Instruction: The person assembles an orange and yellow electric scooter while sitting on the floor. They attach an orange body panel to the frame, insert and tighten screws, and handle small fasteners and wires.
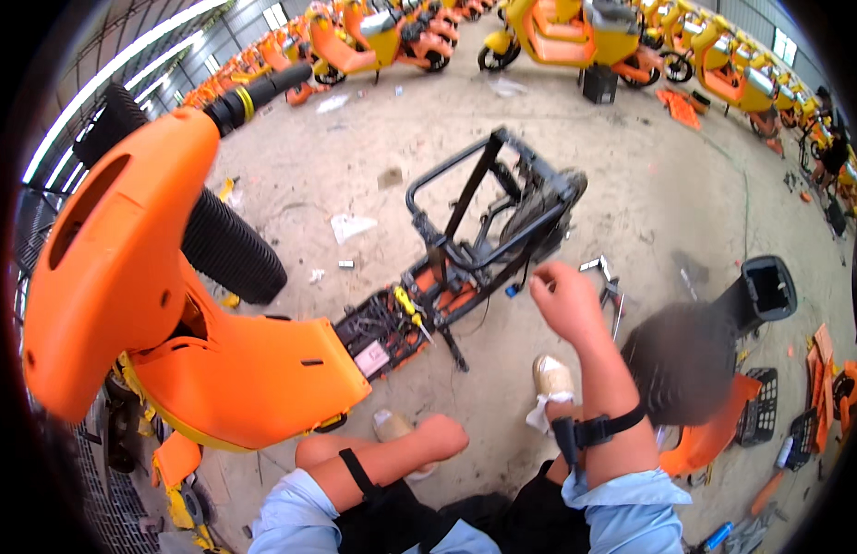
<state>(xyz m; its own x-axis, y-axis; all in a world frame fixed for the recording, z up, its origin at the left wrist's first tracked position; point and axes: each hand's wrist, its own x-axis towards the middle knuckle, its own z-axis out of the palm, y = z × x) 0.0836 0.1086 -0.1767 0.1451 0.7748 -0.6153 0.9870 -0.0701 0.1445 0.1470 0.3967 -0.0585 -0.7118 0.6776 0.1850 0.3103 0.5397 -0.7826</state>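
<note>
A partly stripped scooter stands across the floor in front of me, its black tube frame (461, 208) bare at the rear. Orange panels (262, 360) still cover its front. My right hand (567, 300) is raised just right of the frame, with its fingers curled in; anything inside them is hidden. Close by its fingertips is a small blue connector (512, 290). Low near my knees, my left hand (442, 436) bends away from view, its fingers hidden. On the open floorboard a yellow-handled screwdriver (406, 302) lies over dark wiring (378, 323).
Hand tools (610, 282) lie on the floor right of the frame. A black seat (687, 360) and removed orange panels (710, 429) lie further right. A blue-handled tool (719, 535) is at lower right. Rows of orange and yellow scooters (567, 37) stand behind.
</note>
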